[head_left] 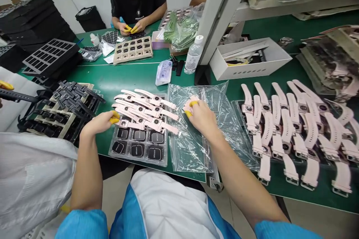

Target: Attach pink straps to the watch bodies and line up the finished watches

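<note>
My left hand point(101, 122), with yellow finger cots, pinches the near left end of a pink smartwatch point(123, 123). That watch lies among several pink-strapped watches point(141, 109) across a clear plastic tray point(166, 153). Black square pieces point(137, 150) fill the tray's near pockets. Over a clear plastic bag point(185, 145), my right hand point(204, 119) has thumb and forefinger closed on a small pink piece point(187, 105), cloth or paper, I cannot tell which. Part of it is hidden under the fingers.
Many more pink watches point(294, 119) lie in rows at right. Black watch straps point(73, 97) are heaped at left. Behind stand a water bottle point(194, 55), a white box point(249, 59) and a metal post point(221, 15). Across the table, a person point(138, 0) works over a tray point(133, 50).
</note>
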{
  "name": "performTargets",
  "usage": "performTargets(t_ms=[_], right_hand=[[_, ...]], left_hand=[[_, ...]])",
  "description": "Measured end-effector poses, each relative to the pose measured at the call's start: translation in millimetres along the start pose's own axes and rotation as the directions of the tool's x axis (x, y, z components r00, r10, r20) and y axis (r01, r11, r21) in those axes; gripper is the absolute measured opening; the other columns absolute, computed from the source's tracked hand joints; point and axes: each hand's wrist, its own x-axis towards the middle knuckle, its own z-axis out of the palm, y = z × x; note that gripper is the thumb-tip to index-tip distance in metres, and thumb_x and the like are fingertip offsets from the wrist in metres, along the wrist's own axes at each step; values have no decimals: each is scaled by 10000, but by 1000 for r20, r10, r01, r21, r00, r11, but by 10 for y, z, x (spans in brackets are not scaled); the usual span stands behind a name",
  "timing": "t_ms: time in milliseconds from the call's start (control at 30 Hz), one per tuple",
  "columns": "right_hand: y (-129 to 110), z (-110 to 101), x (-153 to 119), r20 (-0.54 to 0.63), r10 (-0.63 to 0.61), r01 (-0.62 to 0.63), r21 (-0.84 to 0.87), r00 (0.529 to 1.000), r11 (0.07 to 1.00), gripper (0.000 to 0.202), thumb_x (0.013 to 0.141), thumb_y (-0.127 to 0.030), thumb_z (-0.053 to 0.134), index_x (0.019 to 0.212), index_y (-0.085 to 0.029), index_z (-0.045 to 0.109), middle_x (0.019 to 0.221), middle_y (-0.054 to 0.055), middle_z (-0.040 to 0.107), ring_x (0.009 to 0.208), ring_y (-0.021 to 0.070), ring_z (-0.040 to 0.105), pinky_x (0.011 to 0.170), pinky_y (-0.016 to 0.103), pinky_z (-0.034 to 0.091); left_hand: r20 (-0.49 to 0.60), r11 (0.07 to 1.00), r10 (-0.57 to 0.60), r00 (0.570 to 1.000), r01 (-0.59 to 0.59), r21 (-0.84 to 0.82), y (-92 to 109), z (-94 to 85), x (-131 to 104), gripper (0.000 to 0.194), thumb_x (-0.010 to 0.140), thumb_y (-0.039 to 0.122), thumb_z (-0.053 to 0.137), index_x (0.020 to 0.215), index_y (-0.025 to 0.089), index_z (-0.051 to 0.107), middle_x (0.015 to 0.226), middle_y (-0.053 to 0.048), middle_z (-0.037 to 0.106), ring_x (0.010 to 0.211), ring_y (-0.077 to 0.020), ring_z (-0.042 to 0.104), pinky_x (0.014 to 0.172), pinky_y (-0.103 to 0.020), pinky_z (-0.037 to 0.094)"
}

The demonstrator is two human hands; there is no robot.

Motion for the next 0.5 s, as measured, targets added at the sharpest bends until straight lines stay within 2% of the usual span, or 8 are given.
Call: performTargets(t_ms=[133, 233, 300, 333, 400, 433, 500], right_hand=[[-23, 29, -49, 4, -43, 43, -28, 999, 999, 283, 1005, -337, 599, 1193, -134, 656, 1238, 201, 602, 1144, 346, 577, 771, 386, 468], [-33, 48, -72, 4, -44, 44, -40, 999, 998, 253, 1004, -325, 595, 1153, -133, 664, 1200, 202, 624, 1120, 345, 578, 795, 395, 469], [-44, 58, -75, 10, -31, 31, -42, 999, 999, 227, 1006, -295, 576, 1134, -131, 667, 1186, 205, 640, 1121, 345, 577, 812, 397, 468], [-50, 59, -75, 12, -25, 25, -42, 1000, 999, 217, 1007, -277, 565, 1128, -129, 669, 1183, 209, 647, 1120, 345, 578, 819, 398, 467], [-65, 54, -73, 21, -18, 19, -39, 1000, 999, 209, 1004, -241, 545, 1120, -122, 672, 1178, 219, 656, 1100, 343, 588, 825, 401, 464], [-71, 48, -74, 26, -17, 18, -36, 1000, 999, 212, 1003, -229, 536, 1119, -117, 673, 1172, 223, 660, 1084, 341, 595, 825, 402, 463], [-84, 32, -77, 38, -17, 18, -29, 999, 999, 221, 1004, -223, 525, 1115, -107, 676, 1159, 229, 666, 1057, 342, 610, 820, 405, 462]], left_hand=[[-86, 1000, -5, 996, 5, 5, -26, 49, 164, 154, 832, 281, 596, 964, 212, 638, 969, -67, 745, 931, -241, 657, 827, -324, 498], [-113, 993, 48, 992, -35, 114, -72, 88, 210, 103, 886, 293, 585, 887, 203, 635, 978, -89, 712, 953, -256, 632, 874, -361, 490], [-227, 972, 47, 973, 9, 236, -71, 144, 177, 169, 929, 331, 578, 893, 183, 653, 1018, -134, 689, 1020, -303, 616, 943, -431, 485], [-314, 955, 40, 949, 56, 290, -43, 185, 139, 200, 945, 344, 578, 929, 166, 667, 1048, -162, 677, 1071, -336, 603, 985, -479, 473], [-473, 929, 63, 879, 121, 350, 95, 294, 21, 248, 968, 343, 579, 1037, 129, 684, 1120, -211, 653, 1173, -395, 565, 1045, -565, 440], [-511, 927, 108, 853, 100, 362, 207, 360, -54, 259, 981, 331, 574, 1084, 119, 683, 1156, -222, 643, 1205, -405, 551, 1056, -580, 434], [-473, 925, 262, 841, -80, 371, 501, 514, -219, 245, 1010, 310, 557, 1117, 130, 684, 1201, -206, 637, 1180, -371, 572, 1019, -537, 471]])
